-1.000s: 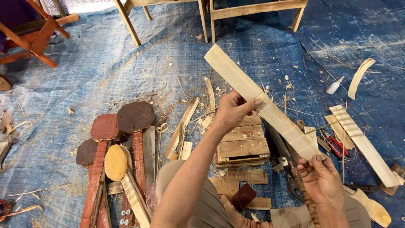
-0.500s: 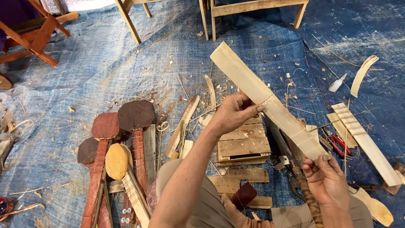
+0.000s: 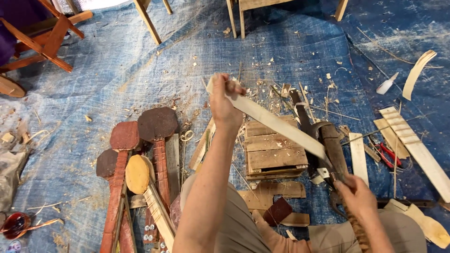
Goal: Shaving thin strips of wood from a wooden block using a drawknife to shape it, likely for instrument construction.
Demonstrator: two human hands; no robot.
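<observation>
Wood shavings (image 3: 276,89) and offcuts (image 3: 274,150) litter a blue tarp (image 3: 117,79) floor.

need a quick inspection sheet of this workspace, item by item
surface: blue tarp on the floor, strewn with wood chips
job's things: pale wooden slat, held slanting above a small wooden pallet block
clutter: unfinished instrument necks at left, red pliers, notched strip
hands: left hand grips the slat's far end; right hand holds a dark blade at its near end
cables: nothing seen
surroundings: wooden furniture legs at top
</observation>
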